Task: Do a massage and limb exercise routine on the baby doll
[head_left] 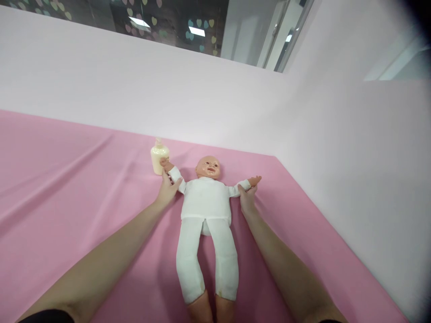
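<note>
The doll [206, 211] lies on its back on the cloth [67, 188], a bottle [159, 158] behind its arm at left, the wall [168, 98] beyond.

White-clad doll [205, 211], pink cloth [84, 193], cream bottle [158, 159].

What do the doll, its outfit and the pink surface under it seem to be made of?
Doll: head and hands look like smooth, slightly glossy plastic or vinyl. Outfit: matte white soft fabric, wrinkled at the legs. Pink sheet: thin cloth with a faint sheen, judging by its long creases.
</note>
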The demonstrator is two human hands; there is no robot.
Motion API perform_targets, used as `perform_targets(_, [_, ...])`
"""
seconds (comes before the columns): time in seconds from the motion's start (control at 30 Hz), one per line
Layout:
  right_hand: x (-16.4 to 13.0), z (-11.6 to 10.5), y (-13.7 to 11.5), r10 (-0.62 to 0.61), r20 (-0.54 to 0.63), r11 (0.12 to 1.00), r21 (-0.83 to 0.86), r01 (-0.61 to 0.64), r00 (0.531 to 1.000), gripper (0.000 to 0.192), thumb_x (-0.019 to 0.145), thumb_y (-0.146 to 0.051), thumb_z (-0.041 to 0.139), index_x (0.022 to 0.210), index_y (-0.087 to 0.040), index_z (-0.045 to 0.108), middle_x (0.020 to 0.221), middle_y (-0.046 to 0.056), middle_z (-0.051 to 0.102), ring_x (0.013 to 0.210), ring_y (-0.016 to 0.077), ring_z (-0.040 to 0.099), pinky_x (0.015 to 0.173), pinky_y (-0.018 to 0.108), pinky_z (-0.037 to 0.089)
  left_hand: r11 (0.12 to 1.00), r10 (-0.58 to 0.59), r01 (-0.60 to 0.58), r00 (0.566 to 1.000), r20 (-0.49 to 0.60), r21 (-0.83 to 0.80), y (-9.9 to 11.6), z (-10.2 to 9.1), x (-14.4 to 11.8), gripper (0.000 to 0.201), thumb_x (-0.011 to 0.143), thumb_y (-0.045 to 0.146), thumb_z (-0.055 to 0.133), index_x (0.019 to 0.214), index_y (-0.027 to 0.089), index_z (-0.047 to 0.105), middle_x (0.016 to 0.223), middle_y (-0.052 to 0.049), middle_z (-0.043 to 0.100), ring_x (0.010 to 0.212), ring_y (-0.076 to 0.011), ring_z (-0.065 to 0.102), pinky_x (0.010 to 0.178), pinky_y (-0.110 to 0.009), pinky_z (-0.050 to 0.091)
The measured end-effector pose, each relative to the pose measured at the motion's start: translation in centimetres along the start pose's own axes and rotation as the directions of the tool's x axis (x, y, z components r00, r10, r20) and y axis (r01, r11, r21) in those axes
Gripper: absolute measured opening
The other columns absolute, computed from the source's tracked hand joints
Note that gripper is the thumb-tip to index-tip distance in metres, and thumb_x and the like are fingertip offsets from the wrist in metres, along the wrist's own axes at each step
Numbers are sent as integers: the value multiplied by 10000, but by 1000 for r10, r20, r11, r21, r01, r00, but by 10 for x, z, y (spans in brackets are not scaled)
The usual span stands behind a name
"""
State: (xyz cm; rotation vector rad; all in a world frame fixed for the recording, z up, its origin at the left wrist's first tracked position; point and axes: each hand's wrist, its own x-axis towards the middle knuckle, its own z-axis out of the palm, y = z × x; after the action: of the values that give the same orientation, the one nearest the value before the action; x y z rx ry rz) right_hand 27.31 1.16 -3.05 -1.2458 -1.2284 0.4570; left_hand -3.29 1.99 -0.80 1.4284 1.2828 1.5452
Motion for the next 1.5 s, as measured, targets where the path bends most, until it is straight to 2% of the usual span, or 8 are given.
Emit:
perform_targets(0.13, [-2, 2, -11, -2, -25, 999, 39, 3, 1000, 855, 782, -295, 520, 1463, -200, 11, 1538, 130, 155, 1414, 207, 218, 1116, 443, 278, 1000, -9, 11, 997, -82, 18, 3, -2, 2, 831, 777, 301, 598, 1443, 240, 106, 1175, -116, 525, 978, -217, 582, 828, -376, 507])
perform_targets(0.3, [-10, 4, -30, -199, 138, 980, 49, 194, 970, 737, 800, -200, 472, 1463, -224, 152, 1546, 66, 191, 1424, 178, 189, 1157, 409, 192, 979, 132, -140, 989, 69, 144, 0, 0, -2, 802, 822, 300, 541, 1478, 233, 85, 1253, -129, 521, 1091, -233, 549, 923, -400, 468])
perform_targets(0.63, [-12, 6, -20, -267, 414, 949, -45, 312, 870, 571, 692, -42, 361, 1155, -265, 611, 1207, 20, 591, 1167, 203, 507, 1073, 402, 360, 714, 361, -576, 790, 495, 398, -3, 4, -7, 600, 800, 33, 336, 1353, 236, 452, 1322, -61, 515, 1204, -230, 451, 1052, -447, 349])
perform_targets(0.87, [-11, 8, -15, -107, 245, 994, 22, 105, 964, 623, 764, -155, 441, 1376, -229, 352, 1398, 72, 444, 1291, 213, 416, 1104, 446, 302, 880, 330, -397, 906, 263, 262, -2, 5, -6, 628, 851, 215, 468, 1440, 198, 251, 1399, -120, 420, 1283, -261, 396, 1084, -469, 313])
perform_targets(1.0, [-4, 4, -8, 37, 76, 996, 74, -43, 996, 786, 713, -219, 545, 1423, -215, 208, 1484, 111, 307, 1342, 244, 356, 1100, 457, 305, 989, 142, -144, 987, 72, 25, -8, 3, 0, 723, 821, 262, 537, 1445, 225, 174, 1251, -127, 509, 1098, -232, 544, 946, -425, 458])
perform_targets(1.17, [1, 3, -4, 194, -35, 970, 154, -186, 980, 887, 701, -254, 580, 1446, -198, 102, 1509, 134, 243, 1325, 260, 381, 1053, 403, 385, 998, -9, 4, 997, -75, -66, -15, -3, 8, 709, 769, 252, 594, 1391, 244, 255, 1164, -102, 537, 1005, -214, 572, 858, -378, 504])
perform_targets(1.33, [-2, 5, -10, -10, 140, 989, 145, -10, 990, 702, 753, -228, 516, 1415, -227, 282, 1461, 69, 373, 1323, 224, 384, 1094, 425, 328, 989, 145, -146, 988, 63, 20, -12, -1, 5, 655, 818, 251, 519, 1421, 245, 265, 1174, -97, 560, 1093, -224, 541, 954, -411, 447])
perform_targets(1.5, [-9, 7, -15, -132, 302, 991, 55, 122, 944, 518, 764, -147, 412, 1260, -249, 524, 1293, 38, 558, 1217, 204, 487, 1081, 435, 343, 858, 334, -434, 878, 342, 275, -3, 3, -3, 543, 828, 142, 401, 1366, 213, 414, 1303, -88, 517, 1227, -239, 440, 1072, -459, 323])
